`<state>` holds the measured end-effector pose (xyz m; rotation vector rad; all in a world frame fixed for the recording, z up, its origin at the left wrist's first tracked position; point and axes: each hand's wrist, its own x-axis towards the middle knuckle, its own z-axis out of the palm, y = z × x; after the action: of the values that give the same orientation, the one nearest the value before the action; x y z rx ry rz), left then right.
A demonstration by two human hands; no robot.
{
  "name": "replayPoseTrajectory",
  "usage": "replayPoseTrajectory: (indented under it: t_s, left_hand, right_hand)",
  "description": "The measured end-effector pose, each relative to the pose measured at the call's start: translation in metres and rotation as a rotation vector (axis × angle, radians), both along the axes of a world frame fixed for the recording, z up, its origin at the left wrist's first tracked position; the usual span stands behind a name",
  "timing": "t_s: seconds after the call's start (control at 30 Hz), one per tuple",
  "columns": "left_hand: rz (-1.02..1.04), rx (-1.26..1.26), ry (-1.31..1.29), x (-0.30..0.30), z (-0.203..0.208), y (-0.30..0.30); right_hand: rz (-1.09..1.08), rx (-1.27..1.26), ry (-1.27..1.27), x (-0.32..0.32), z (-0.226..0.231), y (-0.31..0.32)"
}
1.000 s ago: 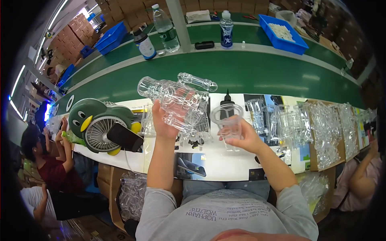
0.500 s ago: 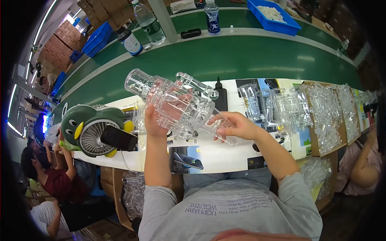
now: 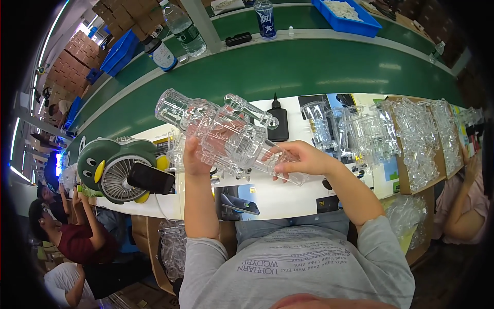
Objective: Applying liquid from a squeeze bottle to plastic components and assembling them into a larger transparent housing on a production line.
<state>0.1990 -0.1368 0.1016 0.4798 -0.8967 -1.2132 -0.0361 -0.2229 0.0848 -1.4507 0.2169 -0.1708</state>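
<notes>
Clear tubular assembly [image 3: 226,138]: looks like hard plastic, smooth, very glossy. Clear cylindrical parts [image 3: 360,129] at right: same glossy look. Slim black bottle with pointed nozzle [image 3: 278,124]: plastic, rather matt. Green penguin-shaped fan [image 3: 122,150] at left: smooth plastic, soft shine. White printed sheet [image 3: 275,206]: seems paper, slightly glossy. Long green surface [image 3: 329,67], far: smooth, with light reflections. Brown box [image 3: 403,170] at right: cardboard, matt. Grey short-sleeved shirt [image 3: 303,247], near: soft cloth, matt.
</notes>
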Motion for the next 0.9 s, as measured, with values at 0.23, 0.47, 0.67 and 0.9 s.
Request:
replayPoseTrajectory:
  t_s: [0.23, 0.47, 0.67, 0.9]
  left_hand:
    - [0.000, 0.017, -0.016, -0.0042, 0.0033, -0.0009]
    - [0.020, 0.013, -0.029, -0.0044, 0.0017, -0.0014]
    - [0.059, 0.055, -0.046, -0.0089, 0.0059, 0.0026]
    - [0.086, 0.032, -0.052, -0.0116, 0.0063, 0.0014]
  right_hand:
    - [-0.009, -0.020, 0.003, -0.0010, 0.0033, 0.0007]
    - [-0.020, -0.036, 0.009, -0.0024, 0.0026, -0.0004]
    - [-0.015, -0.048, 0.029, -0.0040, 0.0055, -0.0015]
    - [-0.054, -0.086, 0.025, -0.0046, 0.0070, 0.0000]
